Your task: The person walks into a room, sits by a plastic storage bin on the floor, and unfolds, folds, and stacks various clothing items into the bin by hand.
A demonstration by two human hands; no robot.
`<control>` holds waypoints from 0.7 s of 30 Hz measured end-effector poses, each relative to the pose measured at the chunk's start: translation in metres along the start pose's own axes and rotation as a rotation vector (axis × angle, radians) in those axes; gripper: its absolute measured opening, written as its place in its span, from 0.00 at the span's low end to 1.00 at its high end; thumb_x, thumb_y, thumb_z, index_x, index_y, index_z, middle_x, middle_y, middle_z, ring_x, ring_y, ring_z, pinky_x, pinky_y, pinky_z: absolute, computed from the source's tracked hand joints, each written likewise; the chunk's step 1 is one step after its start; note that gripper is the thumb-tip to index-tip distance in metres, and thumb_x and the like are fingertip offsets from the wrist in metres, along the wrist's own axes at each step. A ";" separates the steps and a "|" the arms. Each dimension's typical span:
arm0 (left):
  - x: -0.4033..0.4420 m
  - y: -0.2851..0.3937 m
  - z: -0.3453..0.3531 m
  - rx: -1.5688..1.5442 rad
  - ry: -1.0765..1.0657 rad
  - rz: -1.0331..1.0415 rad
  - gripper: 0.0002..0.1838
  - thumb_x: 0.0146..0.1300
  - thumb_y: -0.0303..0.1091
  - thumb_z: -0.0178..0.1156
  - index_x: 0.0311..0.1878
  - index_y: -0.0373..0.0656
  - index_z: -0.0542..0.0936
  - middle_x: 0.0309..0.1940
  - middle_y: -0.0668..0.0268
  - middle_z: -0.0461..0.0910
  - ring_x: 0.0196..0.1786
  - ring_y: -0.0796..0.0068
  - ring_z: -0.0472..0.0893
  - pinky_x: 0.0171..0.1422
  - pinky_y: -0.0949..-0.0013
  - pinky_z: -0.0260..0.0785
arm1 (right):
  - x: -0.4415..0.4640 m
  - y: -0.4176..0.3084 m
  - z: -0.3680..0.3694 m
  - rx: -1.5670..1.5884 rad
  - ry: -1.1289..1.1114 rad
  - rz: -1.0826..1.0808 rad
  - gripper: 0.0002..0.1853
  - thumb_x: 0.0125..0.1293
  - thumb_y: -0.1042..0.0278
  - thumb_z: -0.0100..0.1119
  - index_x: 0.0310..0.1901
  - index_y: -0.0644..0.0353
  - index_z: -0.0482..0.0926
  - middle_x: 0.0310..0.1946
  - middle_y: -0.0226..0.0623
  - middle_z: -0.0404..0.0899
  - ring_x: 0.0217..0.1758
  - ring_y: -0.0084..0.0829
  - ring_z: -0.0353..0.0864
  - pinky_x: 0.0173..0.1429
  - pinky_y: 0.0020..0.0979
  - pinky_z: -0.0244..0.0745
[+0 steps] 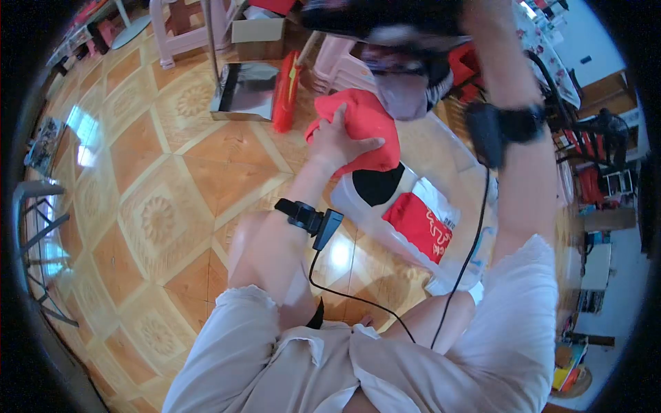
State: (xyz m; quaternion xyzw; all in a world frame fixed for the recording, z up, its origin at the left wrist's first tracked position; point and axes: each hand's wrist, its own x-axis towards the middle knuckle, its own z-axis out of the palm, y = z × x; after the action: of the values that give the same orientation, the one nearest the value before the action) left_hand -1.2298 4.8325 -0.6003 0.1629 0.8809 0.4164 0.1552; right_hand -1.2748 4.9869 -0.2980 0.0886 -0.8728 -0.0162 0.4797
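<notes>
My left hand [335,141] grips a bright red folded cloth [372,127], its thumb and forefinger stretched across the fabric. At the top edge my right hand [485,17] is raised, blurred and partly cut off. A dark garment [392,17] hangs from it; its fingers do not show clearly. Below the hands stands a clear plastic bin [475,165], holding a black cloth [377,184] and a red and white packet [421,224] with lettering. Greyish and dark clothing [406,93] lies at the bin's far end, partly behind the dark garment.
Past the left hand are a dustpan [244,89], a red broom head [285,96], a cardboard box [258,38] and a pink stool [337,62]. Black cables [475,248] run from both wrist devices across my lap. A metal-framed rack [38,227] stands far left on the tiled floor [158,213].
</notes>
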 end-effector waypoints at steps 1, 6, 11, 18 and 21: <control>0.000 -0.002 0.001 -0.047 -0.008 0.007 0.77 0.35 0.79 0.77 0.85 0.50 0.54 0.75 0.38 0.66 0.77 0.40 0.69 0.80 0.51 0.63 | 0.002 -0.014 0.033 -0.503 -0.402 0.036 0.10 0.74 0.71 0.53 0.46 0.58 0.86 0.36 0.41 0.86 0.43 0.41 0.85 0.50 0.39 0.81; -0.003 0.000 0.000 -0.036 -0.025 -0.016 0.78 0.33 0.80 0.77 0.85 0.49 0.54 0.74 0.38 0.67 0.76 0.39 0.70 0.79 0.51 0.65 | 0.010 -0.039 0.034 0.735 -0.213 0.409 0.22 0.63 0.76 0.49 0.55 0.67 0.85 0.42 0.46 0.89 0.45 0.38 0.85 0.52 0.34 0.79; 0.005 -0.010 0.013 -0.001 -0.036 -0.021 0.78 0.35 0.81 0.75 0.84 0.46 0.54 0.75 0.40 0.66 0.76 0.40 0.70 0.81 0.50 0.63 | 0.019 -0.018 0.009 1.135 0.196 0.522 0.19 0.64 0.78 0.45 0.51 0.66 0.85 0.41 0.42 0.87 0.42 0.34 0.84 0.46 0.37 0.80; 0.023 -0.022 0.025 -0.089 -0.004 0.083 0.74 0.35 0.78 0.78 0.83 0.50 0.58 0.75 0.39 0.65 0.76 0.43 0.70 0.80 0.50 0.63 | -0.033 0.081 -0.104 0.920 0.497 0.581 0.18 0.65 0.78 0.46 0.52 0.66 0.84 0.41 0.42 0.86 0.42 0.34 0.84 0.46 0.36 0.79; 0.022 -0.024 0.029 -0.117 0.000 0.107 0.73 0.35 0.77 0.79 0.83 0.50 0.59 0.74 0.39 0.66 0.76 0.43 0.70 0.81 0.52 0.63 | -0.071 0.130 -0.170 0.757 0.628 0.600 0.18 0.66 0.77 0.46 0.52 0.65 0.83 0.41 0.42 0.86 0.42 0.34 0.84 0.46 0.36 0.79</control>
State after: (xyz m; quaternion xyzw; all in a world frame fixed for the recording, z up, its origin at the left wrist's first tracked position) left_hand -1.2418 4.8474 -0.6395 0.2003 0.8452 0.4747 0.1418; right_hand -1.1129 5.1366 -0.2507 0.0032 -0.6204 0.4612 0.6344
